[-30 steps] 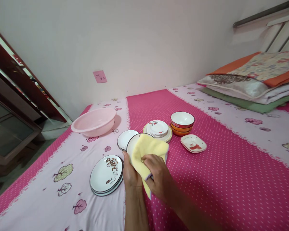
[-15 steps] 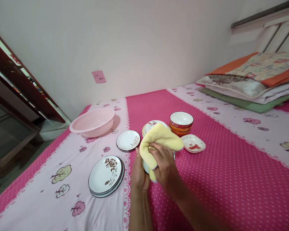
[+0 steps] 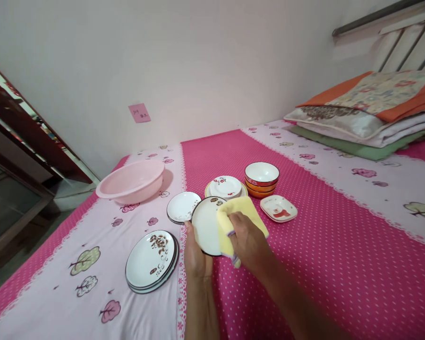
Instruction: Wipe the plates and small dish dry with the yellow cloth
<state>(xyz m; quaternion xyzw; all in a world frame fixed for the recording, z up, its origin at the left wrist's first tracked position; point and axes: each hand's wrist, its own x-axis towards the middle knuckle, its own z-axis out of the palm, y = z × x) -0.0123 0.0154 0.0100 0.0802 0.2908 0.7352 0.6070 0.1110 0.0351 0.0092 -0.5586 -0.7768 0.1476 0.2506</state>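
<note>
My left hand (image 3: pixel 197 257) grips a white plate (image 3: pixel 206 227) with a dark rim by its left and lower edge, thumb on the rim. My right hand (image 3: pixel 247 241) is closed on a yellow cloth (image 3: pixel 246 212), pressed against the plate's right side and covering that part. Left of the held plate lie small white plates (image 3: pixel 181 206); nearer to me is a stack of larger plates (image 3: pixel 150 259) with brown flowers. Beyond the held plate sits a stack of small plates with red flowers (image 3: pixel 225 187).
A pink basin (image 3: pixel 134 182) stands at the back left. Stacked bowls (image 3: pixel 262 175) and square dishes (image 3: pixel 279 208) are on the right. Folded bedding (image 3: pixel 368 111) lies at the far right. All rest on a patterned bedspread (image 3: pixel 340 245) against a wall.
The cloth has shifted to the right side of the plate, uncovering most of its white face. My right hand moved slightly right with it. The view has shifted slightly.
</note>
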